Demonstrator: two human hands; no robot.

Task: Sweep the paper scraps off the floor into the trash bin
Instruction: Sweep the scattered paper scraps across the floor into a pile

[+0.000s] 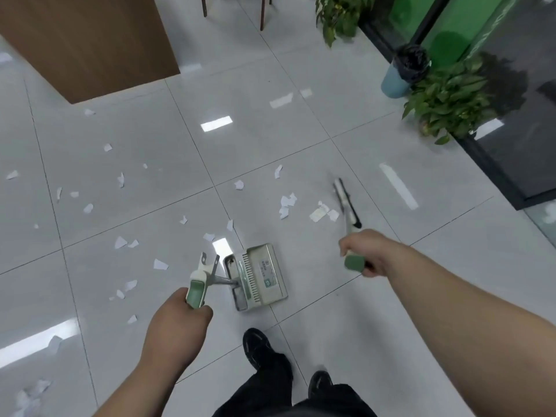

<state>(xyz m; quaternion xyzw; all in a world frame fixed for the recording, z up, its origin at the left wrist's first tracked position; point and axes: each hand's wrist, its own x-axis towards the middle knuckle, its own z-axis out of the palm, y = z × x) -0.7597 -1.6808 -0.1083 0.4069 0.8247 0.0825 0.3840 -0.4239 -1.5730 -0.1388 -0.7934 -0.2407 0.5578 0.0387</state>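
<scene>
Several white paper scraps lie scattered over the grey tiled floor, mostly left and centre. My left hand grips the green handle of a long-handled dustpan, whose pale tray rests on the floor just ahead of my feet. My right hand is closed on the green handle of a broom; its head touches the floor to the right of a cluster of scraps. The trash bin, blue with a black bag liner, stands far off at the upper right beside a plant.
A wooden cabinet stands at the upper left. Potted plants line a dark glass wall on the right. Chair legs show at the top. My black shoes are at the bottom centre.
</scene>
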